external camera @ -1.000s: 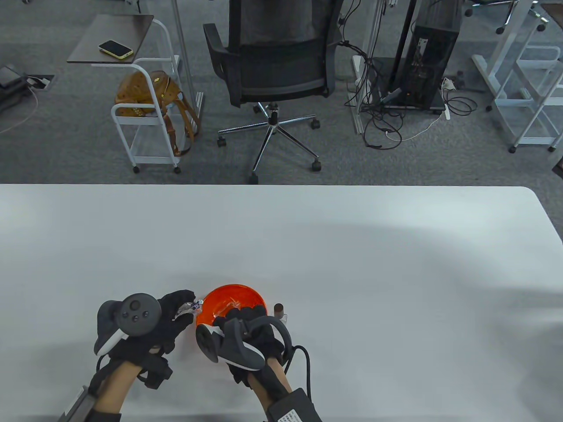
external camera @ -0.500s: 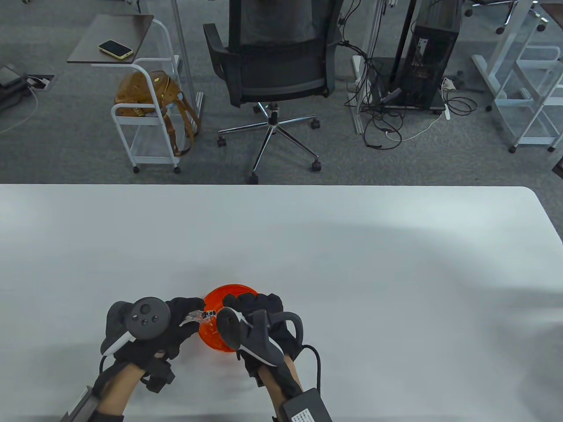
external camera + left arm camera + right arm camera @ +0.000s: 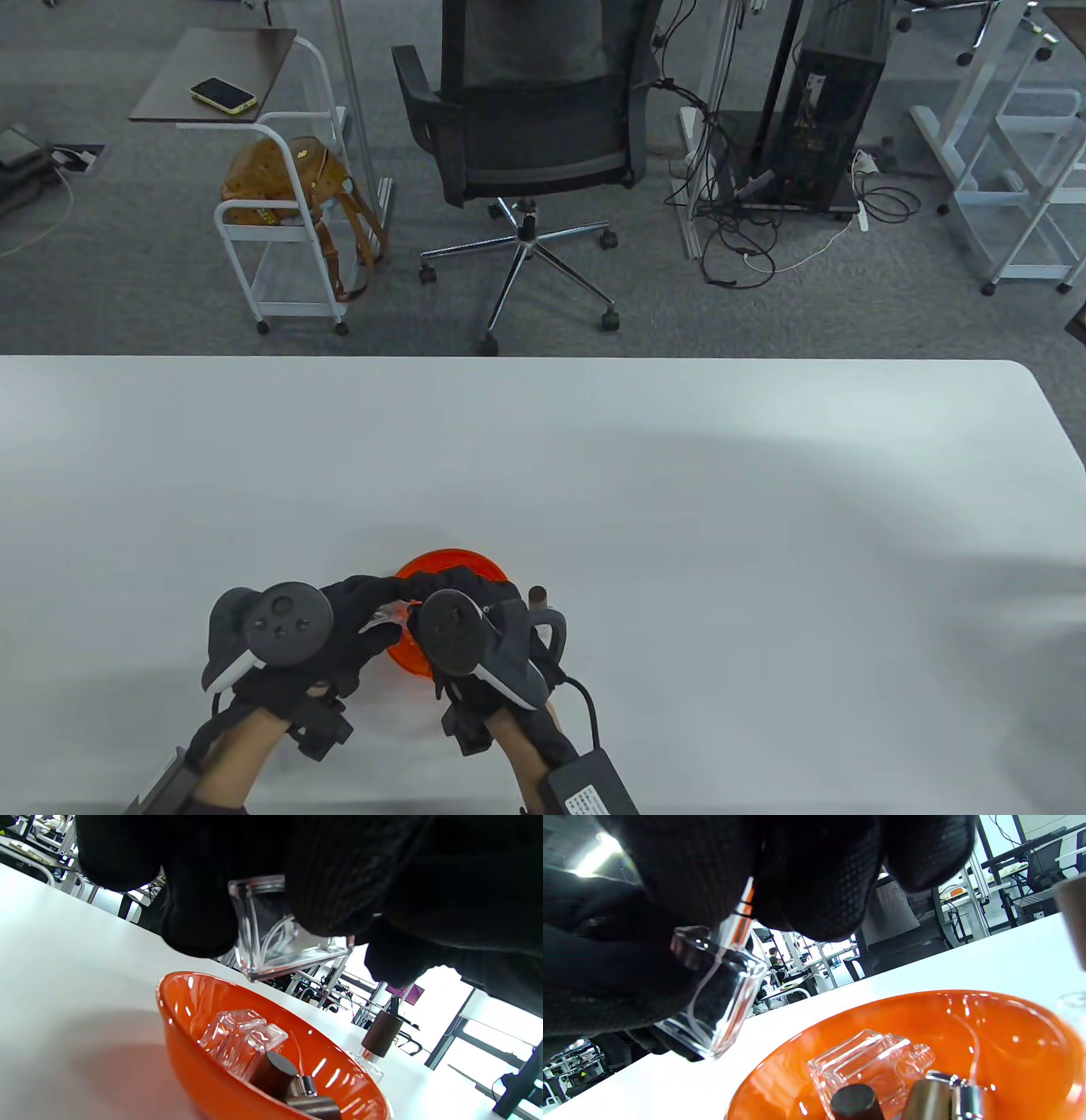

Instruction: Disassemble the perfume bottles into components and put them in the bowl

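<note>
Table view shows both hands meeting at the worktop's near edge, over the orange bowl (image 3: 448,567). The left hand (image 3: 344,624) has its fingers curled round a clear glass bottle (image 3: 275,938), held just above the bowl's near rim. The right hand (image 3: 475,607) pinches the bottle's neck end, where a silvery spray collar (image 3: 739,923) shows between its gloved fingers (image 3: 818,878). Inside the bowl already lie a clear bottle body (image 3: 869,1063), dark caps (image 3: 273,1073) and a metal sprayer piece (image 3: 967,1096). Another bottle with a brown cap (image 3: 382,1033) stands on the worktop just beside the bowl's right side, apparently not yet taken apart.

The likely step is pulling or twisting the sprayer off. Smooth glass in fabric gloves could slip if the collar lets go suddenly, and the bottle would drop onto the glass already in the bowl. A jerk of the right hand could also knock over the standing bottle. The thin dip tube might snag as it comes out.

The worktop (image 3: 679,509) is plain white and smooth. Beyond its far edge is grey carpet with an office chair (image 3: 526,127), a white trolley carrying a brown bag (image 3: 284,182), a side table with a yellow phone (image 3: 222,95), and a computer tower (image 3: 827,110) amid cables.
</note>
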Tool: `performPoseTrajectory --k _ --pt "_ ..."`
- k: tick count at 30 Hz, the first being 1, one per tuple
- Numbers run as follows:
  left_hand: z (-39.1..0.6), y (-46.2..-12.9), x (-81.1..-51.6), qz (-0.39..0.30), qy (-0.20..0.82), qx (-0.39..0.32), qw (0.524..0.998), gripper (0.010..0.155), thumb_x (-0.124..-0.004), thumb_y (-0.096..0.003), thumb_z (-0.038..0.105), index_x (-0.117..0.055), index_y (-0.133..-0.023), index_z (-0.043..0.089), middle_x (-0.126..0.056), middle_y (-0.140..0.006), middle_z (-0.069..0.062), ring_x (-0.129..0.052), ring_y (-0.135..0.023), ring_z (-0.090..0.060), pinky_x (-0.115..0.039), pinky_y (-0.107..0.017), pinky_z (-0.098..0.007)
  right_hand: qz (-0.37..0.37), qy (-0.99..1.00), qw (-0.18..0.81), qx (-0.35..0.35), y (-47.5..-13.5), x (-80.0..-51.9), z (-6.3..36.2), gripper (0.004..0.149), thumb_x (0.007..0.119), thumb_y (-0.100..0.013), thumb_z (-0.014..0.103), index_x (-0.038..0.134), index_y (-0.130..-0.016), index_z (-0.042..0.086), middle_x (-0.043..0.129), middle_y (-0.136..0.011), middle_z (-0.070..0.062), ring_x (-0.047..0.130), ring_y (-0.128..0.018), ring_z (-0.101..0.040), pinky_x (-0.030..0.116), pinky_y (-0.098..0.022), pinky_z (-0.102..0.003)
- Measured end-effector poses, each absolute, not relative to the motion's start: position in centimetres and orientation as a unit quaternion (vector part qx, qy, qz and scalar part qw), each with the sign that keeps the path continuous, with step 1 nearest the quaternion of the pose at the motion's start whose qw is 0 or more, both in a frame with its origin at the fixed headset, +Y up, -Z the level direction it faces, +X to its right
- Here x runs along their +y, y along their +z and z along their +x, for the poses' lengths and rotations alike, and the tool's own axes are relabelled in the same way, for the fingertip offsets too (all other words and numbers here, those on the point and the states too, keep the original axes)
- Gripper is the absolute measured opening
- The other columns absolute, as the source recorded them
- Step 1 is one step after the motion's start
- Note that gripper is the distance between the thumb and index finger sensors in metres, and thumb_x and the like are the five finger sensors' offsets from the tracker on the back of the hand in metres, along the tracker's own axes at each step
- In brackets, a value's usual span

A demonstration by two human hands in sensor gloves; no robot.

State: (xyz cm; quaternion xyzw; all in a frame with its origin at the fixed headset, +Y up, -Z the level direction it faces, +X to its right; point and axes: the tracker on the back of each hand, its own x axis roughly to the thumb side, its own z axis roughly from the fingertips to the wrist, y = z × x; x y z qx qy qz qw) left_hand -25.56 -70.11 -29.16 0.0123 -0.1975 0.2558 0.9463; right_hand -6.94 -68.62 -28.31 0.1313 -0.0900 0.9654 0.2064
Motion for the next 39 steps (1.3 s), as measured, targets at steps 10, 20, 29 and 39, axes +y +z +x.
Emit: performPoseTrajectory --k 10,20,29,39 --pt "-25.61 -28.95 -69.82 0.029 0.260 -0.199 0.944 0.053 -0.091 -0.0404 0.035 -0.088 -0.092 0.022 -0.098 -0.089 -0.011 -0.107 -0.067 -0.028 -0.079 -0.057 -0.055 0.135 0.965 0.197 -0.110 -28.18 -68.31 -6.84 0.045 0.080 -0.036 0.049 0.084 -0.078 0.033 0.098 -0.070 0.007 0.106 -0.046 -0.006 0.083 -0.056 -0.048" --pt "-25.79 -28.95 -69.70 0.026 0.265 -0.198 0.943 0.053 -0.092 -0.0402 0.036 -0.088 -0.091 0.022 -0.098 -0.089 -0.011 -0.107 -0.067 -0.029 -0.079 -0.057 -0.056 0.142 0.964 0.196 -0.114 -28.12 -68.36 -6.93 0.045 0.079 -0.035 0.051 0.085 -0.077 0.035 0.099 -0.067 0.009 0.106 -0.044 -0.005 0.083 -0.056 -0.047" --pt "-25.78 -28.80 -69.74 0.024 0.261 -0.201 0.944 0.053 -0.092 -0.0403 0.036 -0.087 -0.092 0.022 -0.098 -0.089 -0.011 -0.107 -0.068 -0.029 -0.079 -0.058 -0.056 0.146 0.964 0.189 -0.116 -28.03 -68.37 -7.05 0.043 0.079 -0.035 0.050 0.086 -0.076 0.035 0.100 -0.064 0.009 0.106 -0.041 -0.005 0.083 -0.056 -0.047" --pt "-25.62 -28.69 -69.66 0.023 0.261 -0.205 0.943 0.053 -0.091 -0.0403 0.036 -0.087 -0.091 0.022 -0.098 -0.089 -0.011 -0.107 -0.068 -0.029 -0.079 -0.058 -0.056 0.143 0.962 0.196 -0.124 -28.00 -68.31 -6.97 0.041 0.080 -0.035 0.048 0.088 -0.073 0.036 0.101 -0.060 0.009 0.105 -0.037 -0.005 0.084 -0.055 -0.047"
